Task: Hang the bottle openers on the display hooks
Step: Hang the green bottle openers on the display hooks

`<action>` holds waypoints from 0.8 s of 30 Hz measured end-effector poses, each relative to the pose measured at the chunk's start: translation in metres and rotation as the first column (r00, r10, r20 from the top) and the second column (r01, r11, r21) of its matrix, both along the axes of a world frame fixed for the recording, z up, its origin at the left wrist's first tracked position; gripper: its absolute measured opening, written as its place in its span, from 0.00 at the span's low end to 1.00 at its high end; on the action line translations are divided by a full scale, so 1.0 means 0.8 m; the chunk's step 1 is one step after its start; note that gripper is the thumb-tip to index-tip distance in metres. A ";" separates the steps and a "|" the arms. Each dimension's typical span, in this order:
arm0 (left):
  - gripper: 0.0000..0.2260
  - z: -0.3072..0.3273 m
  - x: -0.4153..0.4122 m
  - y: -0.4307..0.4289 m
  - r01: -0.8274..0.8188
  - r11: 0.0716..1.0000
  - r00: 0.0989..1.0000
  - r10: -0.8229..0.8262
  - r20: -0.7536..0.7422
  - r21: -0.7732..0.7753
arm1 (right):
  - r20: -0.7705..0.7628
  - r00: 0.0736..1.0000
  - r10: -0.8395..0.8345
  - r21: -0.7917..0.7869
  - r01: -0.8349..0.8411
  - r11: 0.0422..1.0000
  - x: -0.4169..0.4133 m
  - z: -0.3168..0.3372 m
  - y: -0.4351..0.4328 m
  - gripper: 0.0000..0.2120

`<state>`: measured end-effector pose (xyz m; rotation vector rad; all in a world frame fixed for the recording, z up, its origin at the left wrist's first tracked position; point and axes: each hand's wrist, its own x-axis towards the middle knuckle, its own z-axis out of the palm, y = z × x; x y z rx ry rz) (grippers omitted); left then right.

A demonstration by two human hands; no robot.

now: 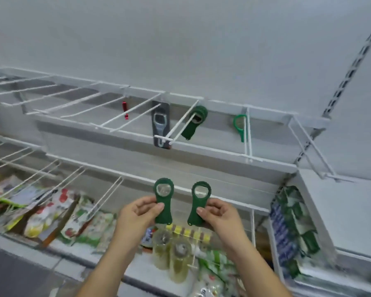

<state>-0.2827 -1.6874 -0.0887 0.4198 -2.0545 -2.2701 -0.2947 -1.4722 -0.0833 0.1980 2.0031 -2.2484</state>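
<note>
My left hand [140, 213] pinches the handle of a dark green bottle opener [163, 200], held upright with its ring at the top. My right hand [216, 211] pinches a second dark green bottle opener [198, 202] the same way, close beside the first. Both are below the upper row of white wire display hooks [180, 123]. On one of those hooks hang several dark green openers [195, 122] near the back wall.
Other items hang on the upper row: a red opener [125, 110], a black carded gadget [161, 125], a light green ring tool [240, 125]. Lower hooks at left carry snack packets [51, 213]. Jars [171, 251] stand below my hands. Green and blue packets [291, 228] hang at right.
</note>
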 end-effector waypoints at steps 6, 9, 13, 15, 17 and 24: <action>0.12 0.015 -0.005 -0.013 0.168 0.986 0.986 -0.168 -0.005 -0.018 | -0.050 0.988 -0.147 0.016 0.148 0.989 0.032 0.012 -0.011 0.08; 0.13 0.021 -0.003 -0.017 0.189 0.981 0.982 -0.190 -0.006 -0.031 | -0.059 0.985 -0.161 0.009 0.162 0.987 0.041 0.014 -0.015 0.07; 0.12 0.028 -0.002 -0.024 0.173 0.984 0.985 -0.173 -0.004 -0.033 | -0.060 0.990 -0.127 -0.026 0.126 0.992 0.034 0.015 -0.021 0.08; 0.12 0.031 -0.001 -0.027 0.158 0.987 0.987 -0.159 -0.010 -0.034 | -0.062 0.991 -0.117 -0.058 0.113 0.992 0.028 0.017 -0.025 0.08; 0.10 0.035 0.002 -0.029 0.154 0.987 0.988 -0.155 -0.021 -0.047 | -0.073 0.990 -0.119 -0.077 0.113 0.991 0.022 0.021 -0.030 0.07; 0.10 0.027 -0.012 -0.051 0.137 0.990 0.990 -0.138 -0.023 -0.044 | -0.069 0.986 -0.154 -0.086 0.148 0.985 0.013 0.026 -0.054 0.09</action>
